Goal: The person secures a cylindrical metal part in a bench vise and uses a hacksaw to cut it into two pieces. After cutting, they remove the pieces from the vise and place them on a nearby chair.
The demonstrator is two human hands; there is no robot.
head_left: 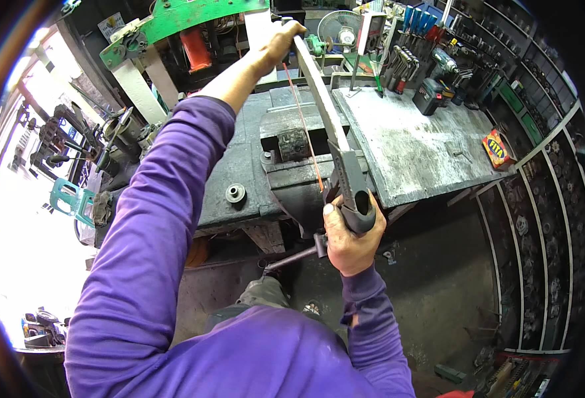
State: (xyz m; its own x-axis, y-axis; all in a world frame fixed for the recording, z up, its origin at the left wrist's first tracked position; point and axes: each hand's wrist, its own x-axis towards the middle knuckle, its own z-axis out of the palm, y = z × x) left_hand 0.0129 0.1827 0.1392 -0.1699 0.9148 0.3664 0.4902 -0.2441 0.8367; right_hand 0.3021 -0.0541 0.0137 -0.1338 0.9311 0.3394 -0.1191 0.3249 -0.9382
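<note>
A hacksaw [320, 93] with a grey frame and a thin orange-red blade spans between my two hands over the bench vise [305, 166]. My left hand [280, 45] is wrapped round the far end of its frame. Closed around the dark handle at the near end is my right hand [353, 239]. A dark metal block [293, 143] sits at the vise jaws, just left of the blade; whether the blade touches it I cannot tell. Left of the vise, a small round flanged metal part [235, 193] stands on the dark workbench [229, 162].
A scuffed metal-topped table [411, 142] adjoins on the right, with a cordless drill [443, 63], a black battery pack [429, 97] and a red-yellow packet [498, 148]. Blue-handled screwdrivers [417, 21] stand behind. The vise handle [295, 257] sticks out toward my legs.
</note>
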